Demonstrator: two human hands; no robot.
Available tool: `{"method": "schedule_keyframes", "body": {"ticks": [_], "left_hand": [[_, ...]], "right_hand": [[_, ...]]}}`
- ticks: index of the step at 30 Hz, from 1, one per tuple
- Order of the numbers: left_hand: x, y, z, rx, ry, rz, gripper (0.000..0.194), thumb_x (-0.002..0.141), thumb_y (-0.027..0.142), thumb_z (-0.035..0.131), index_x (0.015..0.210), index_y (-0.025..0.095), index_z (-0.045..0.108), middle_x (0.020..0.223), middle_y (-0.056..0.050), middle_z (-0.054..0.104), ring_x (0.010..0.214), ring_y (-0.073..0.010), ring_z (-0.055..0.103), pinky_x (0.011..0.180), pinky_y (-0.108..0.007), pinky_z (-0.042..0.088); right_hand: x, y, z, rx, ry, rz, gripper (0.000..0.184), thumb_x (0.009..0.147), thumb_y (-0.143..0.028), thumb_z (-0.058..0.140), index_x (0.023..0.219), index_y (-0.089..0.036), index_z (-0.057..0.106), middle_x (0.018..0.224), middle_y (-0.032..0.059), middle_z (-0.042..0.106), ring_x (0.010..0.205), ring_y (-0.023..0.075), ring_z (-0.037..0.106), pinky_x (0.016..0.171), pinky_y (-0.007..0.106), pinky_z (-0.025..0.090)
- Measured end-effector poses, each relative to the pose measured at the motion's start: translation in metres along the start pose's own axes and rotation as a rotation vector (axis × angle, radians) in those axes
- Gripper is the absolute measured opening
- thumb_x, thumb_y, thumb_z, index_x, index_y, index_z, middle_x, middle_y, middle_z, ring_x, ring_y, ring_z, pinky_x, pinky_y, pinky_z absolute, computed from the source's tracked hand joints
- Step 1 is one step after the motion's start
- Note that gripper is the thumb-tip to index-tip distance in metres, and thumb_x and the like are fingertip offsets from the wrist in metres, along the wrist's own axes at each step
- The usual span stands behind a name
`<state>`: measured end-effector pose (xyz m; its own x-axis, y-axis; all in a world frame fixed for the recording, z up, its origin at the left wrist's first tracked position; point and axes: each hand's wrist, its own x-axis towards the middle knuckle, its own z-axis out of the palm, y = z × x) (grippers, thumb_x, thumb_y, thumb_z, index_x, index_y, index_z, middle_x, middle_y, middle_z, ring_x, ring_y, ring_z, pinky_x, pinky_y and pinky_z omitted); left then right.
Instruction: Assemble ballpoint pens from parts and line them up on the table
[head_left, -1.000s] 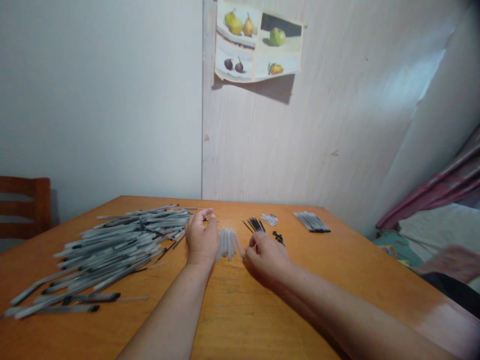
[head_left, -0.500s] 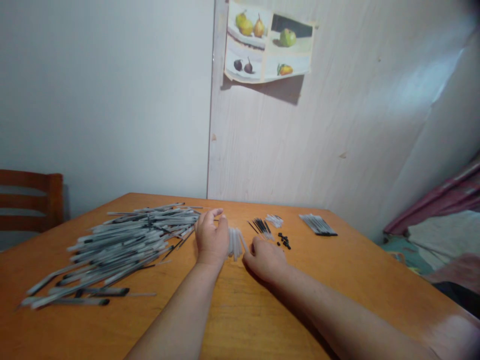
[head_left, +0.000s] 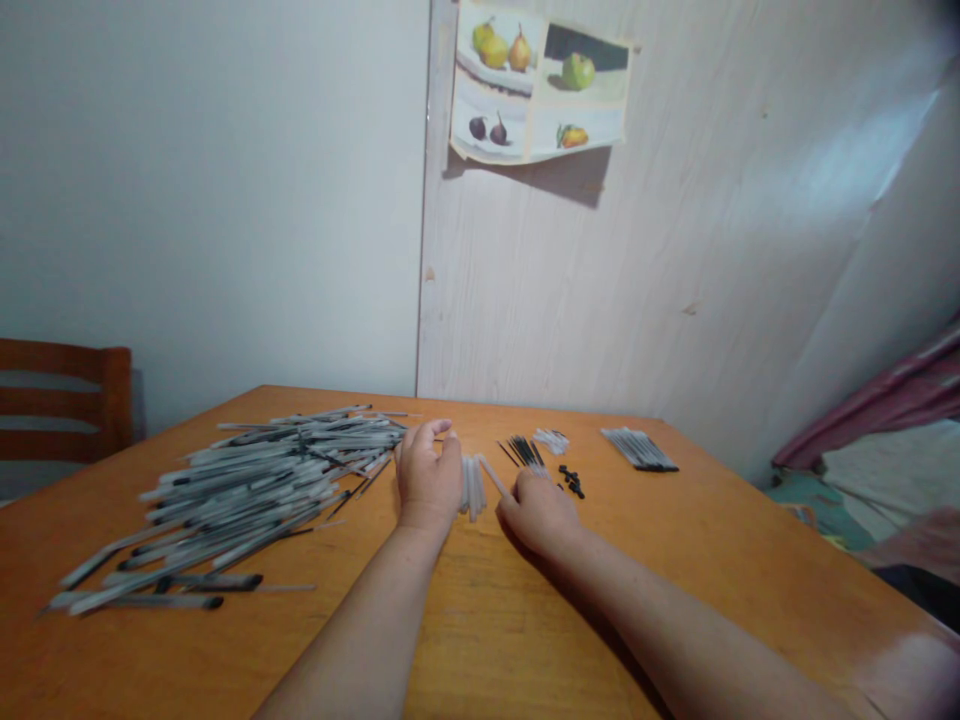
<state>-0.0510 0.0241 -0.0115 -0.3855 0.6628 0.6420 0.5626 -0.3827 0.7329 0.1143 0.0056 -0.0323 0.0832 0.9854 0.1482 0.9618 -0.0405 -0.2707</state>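
My left hand (head_left: pixel 427 472) rests on the wooden table (head_left: pixel 480 610), its fingers curled against the left side of a small row of clear pen barrels (head_left: pixel 472 483). My right hand (head_left: pixel 534 508) lies just right of that row, pinching one clear pen barrel (head_left: pixel 495 475) that points up and to the left. A big heap of grey and black pens (head_left: pixel 247 490) is spread out left of my left hand. Beyond my right hand lie a bunch of black refills (head_left: pixel 523 451), several small black caps (head_left: pixel 571 481) and a few clear small parts (head_left: pixel 551 440).
A neat bundle of finished pens (head_left: pixel 639 449) lies at the table's far right. A wooden chair back (head_left: pixel 64 400) stands at the left. A fruit poster (head_left: pixel 540 85) hangs on the wall. Fabric and bedding (head_left: pixel 877 450) lie to the right of the table.
My right hand has taken one clear barrel from the row and now holds it angled up. The left hand stays by the row. The view shifted slightly left.
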Motion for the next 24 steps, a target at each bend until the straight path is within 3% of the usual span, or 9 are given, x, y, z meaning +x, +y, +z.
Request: {"method": "schedule_keyframes", "body": {"ticks": [5, 9, 13, 17, 20, 24], "left_hand": [[-0.004, 0.005, -0.001, 0.057, -0.055, 0.072, 0.025, 0.086, 0.029, 0.051, 0.104, 0.02, 0.066, 0.107, -0.008, 0.068, 0.108, -0.0253, 0.059, 0.099, -0.042, 0.043], [-0.015, 0.017, -0.004, 0.177, -0.221, 0.272, 0.035, 0.087, 0.023, 0.049, 0.121, 0.02, 0.059, 0.12, -0.01, 0.064, 0.118, -0.0264, 0.053, 0.103, -0.045, 0.039], [-0.027, 0.027, -0.006, 0.247, -0.441, 0.448, 0.042, 0.086, 0.017, 0.05, 0.127, 0.025, 0.057, 0.131, -0.007, 0.06, 0.131, -0.0258, 0.044, 0.116, -0.051, 0.017], [-0.032, 0.032, -0.007, 0.278, -0.53, 0.492, 0.035, 0.088, 0.021, 0.051, 0.121, 0.029, 0.061, 0.127, -0.005, 0.063, 0.127, -0.0253, 0.046, 0.117, -0.055, 0.0], [-0.031, 0.035, -0.009, 0.284, -0.545, 0.493, 0.03, 0.089, 0.025, 0.053, 0.116, 0.03, 0.064, 0.118, -0.005, 0.066, 0.116, -0.0254, 0.051, 0.115, -0.056, 0.002], [-0.029, 0.037, -0.009, 0.26, -0.581, 0.484, 0.024, 0.091, 0.027, 0.05, 0.107, 0.03, 0.068, 0.1, -0.005, 0.069, 0.104, -0.0236, 0.054, 0.112, -0.051, 0.016]], "right_hand": [[0.002, 0.012, -0.015, 0.128, 0.035, 0.01, 0.014, 0.078, -0.032, 0.055, 0.075, -0.02, 0.06, 0.075, 0.0082, 0.068, 0.07, 0.0204, 0.06, 0.058, 0.028, 0.032], [0.0, 0.021, -0.023, 0.224, 0.044, -0.114, 0.009, 0.076, -0.027, 0.056, 0.071, -0.019, 0.057, 0.065, 0.0027, 0.062, 0.062, 0.015, 0.054, 0.057, 0.025, 0.03], [0.001, 0.031, -0.027, 0.417, 0.024, -0.278, 0.01, 0.078, -0.023, 0.054, 0.068, -0.019, 0.052, 0.061, -0.0004, 0.058, 0.057, 0.0121, 0.053, 0.054, 0.022, 0.033], [0.002, 0.035, -0.033, 0.709, -0.068, -0.252, 0.01, 0.08, -0.028, 0.053, 0.073, -0.02, 0.051, 0.06, -0.0014, 0.06, 0.049, 0.0118, 0.055, 0.048, 0.022, 0.039], [-0.001, 0.03, -0.041, 0.846, -0.096, -0.202, 0.014, 0.08, -0.032, 0.055, 0.074, -0.02, 0.05, 0.058, -0.0014, 0.062, 0.047, 0.0115, 0.055, 0.046, 0.022, 0.041], [-0.005, 0.025, -0.049, 0.969, -0.121, -0.197, 0.023, 0.081, -0.041, 0.057, 0.075, -0.019, 0.051, 0.057, -0.0017, 0.061, 0.046, 0.0101, 0.052, 0.045, 0.02, 0.037]]}}
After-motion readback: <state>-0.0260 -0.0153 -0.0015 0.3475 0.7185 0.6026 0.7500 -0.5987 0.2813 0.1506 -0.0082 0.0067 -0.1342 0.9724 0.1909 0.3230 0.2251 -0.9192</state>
